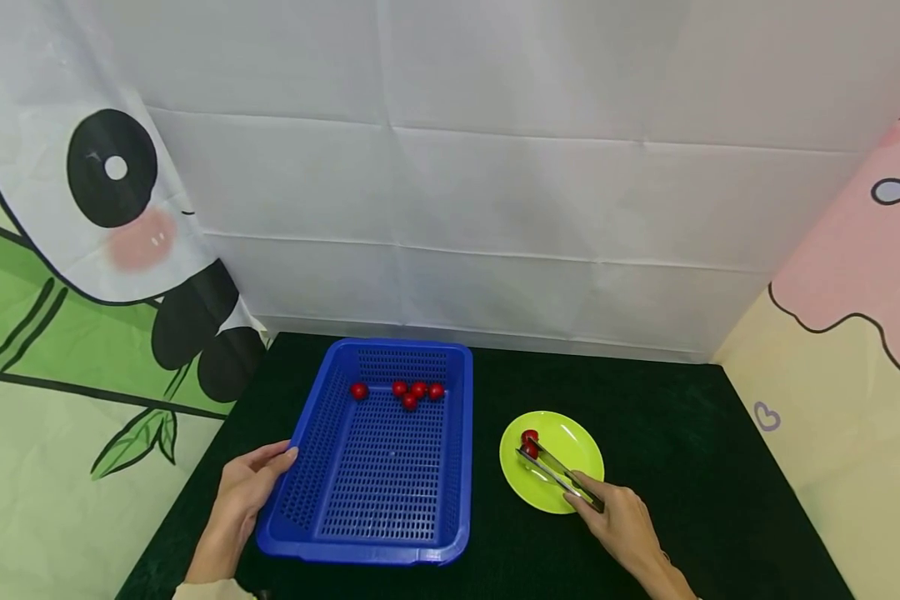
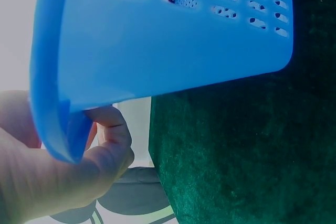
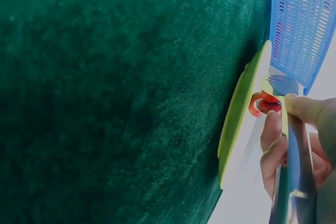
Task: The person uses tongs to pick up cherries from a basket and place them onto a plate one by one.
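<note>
My left hand (image 1: 242, 492) grips the left rim of a blue plastic basket (image 1: 375, 553); in the left wrist view its fingers and thumb (image 2: 100, 166) curl round the rim. Several red cherry tomatoes (image 1: 410, 402) lie at the basket's far end. My right hand (image 1: 615, 521) holds metal tongs (image 1: 562, 482) over a lime-green plate (image 1: 581, 450). On the plate's left side are two cherry tomatoes, and the nearer tomato (image 1: 530, 451) sits between the tong tips. The farther tomato (image 1: 529, 436) lies against it. In the right wrist view, the tongs (image 3: 295, 150) run along my fingers.
Dark green cloth (image 1: 682, 467) covers the table, with the plate to the right of the basket. A white sheet (image 1: 495, 208) hangs behind the table's back edge. Cartoon-printed sheets stand at the left and right sides.
</note>
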